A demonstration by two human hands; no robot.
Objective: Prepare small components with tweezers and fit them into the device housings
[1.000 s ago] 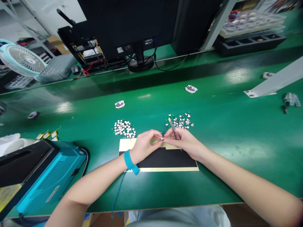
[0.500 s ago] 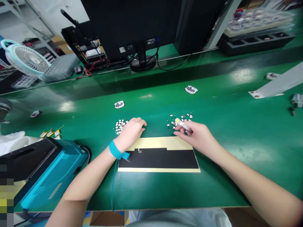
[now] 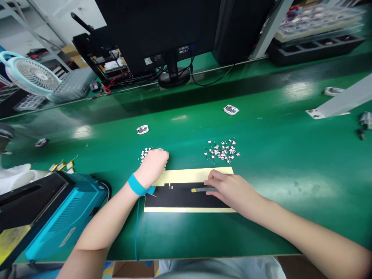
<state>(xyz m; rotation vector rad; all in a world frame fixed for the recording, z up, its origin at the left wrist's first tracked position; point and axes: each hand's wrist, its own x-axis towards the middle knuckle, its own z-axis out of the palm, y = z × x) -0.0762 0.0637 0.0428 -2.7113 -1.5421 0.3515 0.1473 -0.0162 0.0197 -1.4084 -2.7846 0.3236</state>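
My left hand, with a teal wrist strap and cord, is closed over a pile of small white parts. Its fingers curl downward, and whatever they pinch is hidden. Between the fingers of my right hand is a slim grey tool with a yellow end. That tool lies low over a flat sheet, black in the middle with pale yellow borders. Behind the sheet, a second pile of small white parts with dark leads is spread on the green bench.
A teal and black machine stands at the left, near small yellow-edged parts. White oval casings are scattered on the bench. A monitor and a fan are at the back; a metal leg slants at right.
My right hand has moved from the right pile down and left over the black sheet with the grey tool. My left hand has shifted slightly left, its fingers curling in over the pile.
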